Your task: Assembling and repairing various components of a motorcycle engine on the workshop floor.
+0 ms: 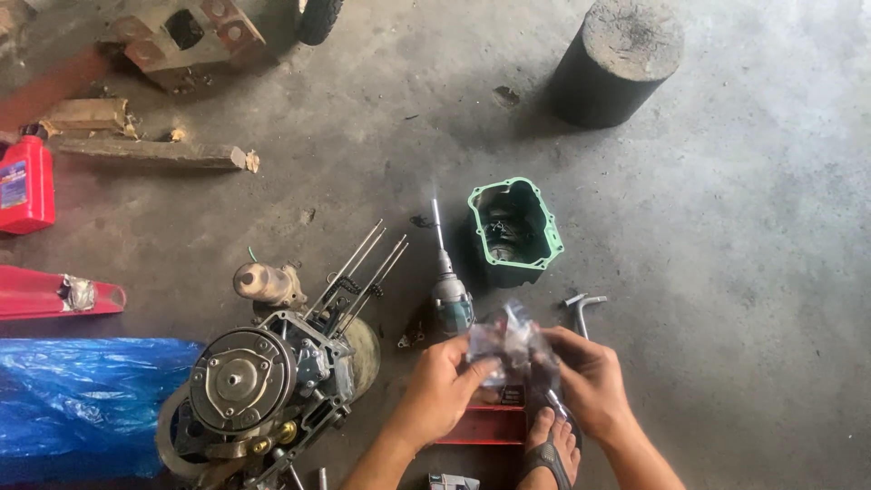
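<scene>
Both hands meet low in the middle of the view, the left hand [442,392] and the right hand [592,381] each pinching a side of one small clear plastic bag [508,338], held up between them above a red box [488,423] and one sandalled foot [550,449]. Just left of the hands lies one engine block [263,381] with four long studs [358,272] pointing far and right. Directly beyond the hands rests one power driver [449,295], and past it one dark cylinder casting with a green gasket [513,224] on its rim. One bent metal wrench [581,308] lies just beside the right hand. Far off stands one dark round stump [620,60]. The concrete floor [753,272] runs open to the right. Along the left edge sit blue plastic sheeting [82,399] and one red bottle [25,184].
</scene>
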